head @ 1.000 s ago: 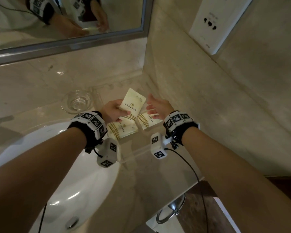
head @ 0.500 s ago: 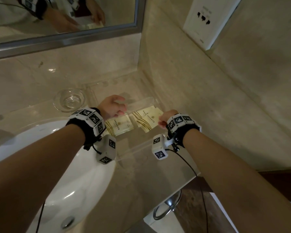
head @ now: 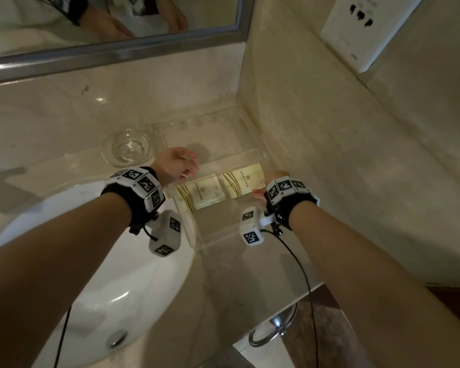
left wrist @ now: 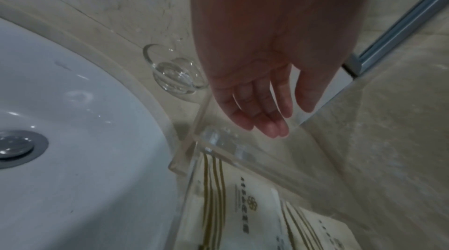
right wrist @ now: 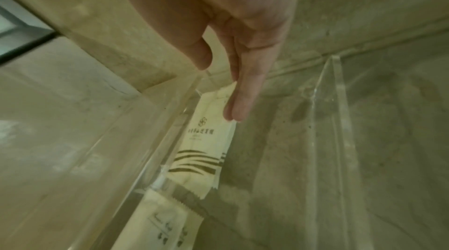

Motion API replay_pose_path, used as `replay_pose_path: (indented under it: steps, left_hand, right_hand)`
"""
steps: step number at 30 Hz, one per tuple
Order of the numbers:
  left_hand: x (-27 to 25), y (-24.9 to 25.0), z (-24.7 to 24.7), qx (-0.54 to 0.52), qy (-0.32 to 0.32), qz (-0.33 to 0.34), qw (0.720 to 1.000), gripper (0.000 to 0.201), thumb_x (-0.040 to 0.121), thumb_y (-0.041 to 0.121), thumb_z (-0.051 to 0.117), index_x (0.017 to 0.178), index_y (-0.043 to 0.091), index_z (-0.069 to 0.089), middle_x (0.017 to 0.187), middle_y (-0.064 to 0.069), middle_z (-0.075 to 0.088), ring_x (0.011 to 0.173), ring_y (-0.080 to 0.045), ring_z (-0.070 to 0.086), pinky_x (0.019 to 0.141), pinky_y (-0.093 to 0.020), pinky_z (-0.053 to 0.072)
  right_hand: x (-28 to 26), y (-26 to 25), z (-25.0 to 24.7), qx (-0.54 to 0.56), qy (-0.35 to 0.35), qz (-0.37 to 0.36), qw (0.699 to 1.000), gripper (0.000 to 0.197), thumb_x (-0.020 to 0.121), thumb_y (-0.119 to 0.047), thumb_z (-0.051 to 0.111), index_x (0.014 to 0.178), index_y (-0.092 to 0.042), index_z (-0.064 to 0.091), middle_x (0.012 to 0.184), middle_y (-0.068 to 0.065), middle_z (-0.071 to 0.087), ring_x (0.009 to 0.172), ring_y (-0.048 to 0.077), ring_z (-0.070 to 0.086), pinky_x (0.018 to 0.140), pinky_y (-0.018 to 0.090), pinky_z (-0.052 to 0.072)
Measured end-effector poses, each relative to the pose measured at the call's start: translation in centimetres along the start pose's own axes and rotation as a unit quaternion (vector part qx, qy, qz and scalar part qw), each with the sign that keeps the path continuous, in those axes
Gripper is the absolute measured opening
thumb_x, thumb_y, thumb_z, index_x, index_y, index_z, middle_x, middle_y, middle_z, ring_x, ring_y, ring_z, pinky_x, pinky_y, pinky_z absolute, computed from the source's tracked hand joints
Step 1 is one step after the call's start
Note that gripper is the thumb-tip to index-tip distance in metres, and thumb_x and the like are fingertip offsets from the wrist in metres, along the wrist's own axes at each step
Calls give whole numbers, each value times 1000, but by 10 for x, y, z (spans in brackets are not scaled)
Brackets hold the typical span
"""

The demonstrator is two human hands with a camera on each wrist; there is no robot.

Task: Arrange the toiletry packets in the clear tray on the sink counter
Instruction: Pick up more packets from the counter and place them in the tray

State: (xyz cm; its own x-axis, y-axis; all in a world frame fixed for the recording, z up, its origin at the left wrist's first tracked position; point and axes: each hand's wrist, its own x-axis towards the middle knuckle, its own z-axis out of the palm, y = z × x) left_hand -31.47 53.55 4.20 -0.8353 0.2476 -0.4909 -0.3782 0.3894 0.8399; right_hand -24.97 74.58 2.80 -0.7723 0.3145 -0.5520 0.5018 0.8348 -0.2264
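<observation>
Both hands have let go since a second ago: the packet that the left hand (head: pixel 176 166) held up on edge then is no longer raised, and the fanned pair that sat skewed in the clear tray (head: pixel 215 239) half a second back now lies squared up. Two cream packets with gold stripes rest flat on the tray's floor, side by side along its far wall — the left packet (head: pixel 201 195) toward the sink-side end, the right packet (head: pixel 243 179) just beside it toward the wall-side end, their short edges touching or very nearly so. From where I stand the left hand hovers over the tray's far sink-side corner with fingers (left wrist: pixel 264 119) straight and slack, holding nothing. The right hand (head: pixel 270 181) is at the tray's wall-side end, fingers (right wrist: pixel 239 104) extended and pressed together, their tips down against the outer edge of the right packet; the thumb hangs clear, so it is a nudge and not a pinch. A small glass dish (head: pixel 128 150) stands on the counter just beyond the tray's sink-side corner, apart from it. By my reckoning this is the squaring-up step — the packets are in and being lined up against the far wall. Whatever comes next looks to call for only a light sideways push from the right fingertips to close any gap, then lifting both hands straight up so the thin packets are not dragged askew.
</observation>
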Motion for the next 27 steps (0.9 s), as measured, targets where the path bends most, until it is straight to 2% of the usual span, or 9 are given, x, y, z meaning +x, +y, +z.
replay_pose_path:
  steps: [2, 6, 10, 12, 14, 16, 19, 23, 27]
  left_hand:
    - [-3, 3, -9, -4, 7, 10, 1000, 18, 88, -5, 50, 91, 12, 55, 71, -6, 56, 35, 2, 52, 39, -8, 39]
    - [-17, 11, -29, 0, 15, 33, 999, 17, 91, 0, 47, 104, 10, 53, 72, -3, 57, 58, -10, 52, 48, -12, 42]
    - [-39, 11, -60, -16, 44, 53, 997, 14, 91, 5, 49, 101, 12, 55, 70, -1, 59, 57, -10, 53, 58, -20, 41]
    - [-53, 7, -82, -21, 61, 64, 996, 11, 91, 8, 52, 100, 13, 57, 69, -1, 59, 45, -2, 56, 55, -19, 42]
    - [-71, -2, -110, -29, 79, 74, 994, 10, 91, 9, 53, 99, 14, 57, 70, -1, 60, 36, 5, 54, 55, -18, 42]
    - [-91, -15, -141, -38, 103, 78, 991, 9, 91, 8, 52, 95, 15, 57, 71, -1, 60, 37, 6, 55, 57, -20, 41]
    - [-123, -39, -188, -54, 141, 69, 986, 12, 91, 10, 54, 83, 19, 57, 67, 1, 62, 42, 2, 57, 58, -21, 40]
    - [-175, -98, -262, -93, 224, 35, 969, 22, 91, 5, 53, 74, 19, 55, 60, 1, 62, 34, 4, 55, 50, -18, 43]
    - [-230, -176, -326, -118, 311, -36, 942, 22, 91, 9, 56, 72, 20, 56, 56, 5, 64, 38, 1, 56, 42, -12, 41]
  right_hand:
    - [-7, -1, -4, -8, 9, 12, 1000, 41, 92, -28, 55, 127, -8, 51, 126, 12, 59, 112, 30, 60, 78, 31, 58]
    - [-22, -26, -19, 18, 88, 50, 995, 47, 95, -20, 49, 139, -7, 39, 136, 16, 51, 122, 33, 53, 100, 43, 47]
    - [-42, -76, -40, 267, 190, 102, 939, 46, 100, -24, 39, 136, 4, 37, 140, 20, 46, 128, 33, 46, 101, 38, 38]
    - [-55, -104, -41, 352, 226, 53, 907, 45, 100, -29, 39, 122, 8, 50, 121, 18, 58, 111, 30, 56, 88, 37, 42]
    - [-68, -138, -32, 363, 216, -18, 906, 40, 99, -28, 40, 85, 4, 60, 84, 16, 56, 79, 26, 54, 72, 34, 38]
    - [-85, -181, -18, 347, 193, -81, 914, 43, 97, -28, 42, 58, -11, 44, 72, 12, 49, 68, 22, 45, 68, 29, 33]
    - [-107, -241, 15, 294, 159, -183, 924, 39, 96, -32, 45, 63, -12, 44, 71, 7, 51, 73, 21, 47, 69, 32, 38]
    - [-151, -325, 80, 258, 104, -312, 909, 38, 94, -30, 49, 83, 5, 60, 75, 12, 57, 73, 30, 54, 71, 34, 45]
    - [-191, -390, 146, 200, 9, -392, 898, 32, 94, -26, 51, 69, -8, 57, 65, 5, 55, 70, 24, 52, 65, 28, 42]
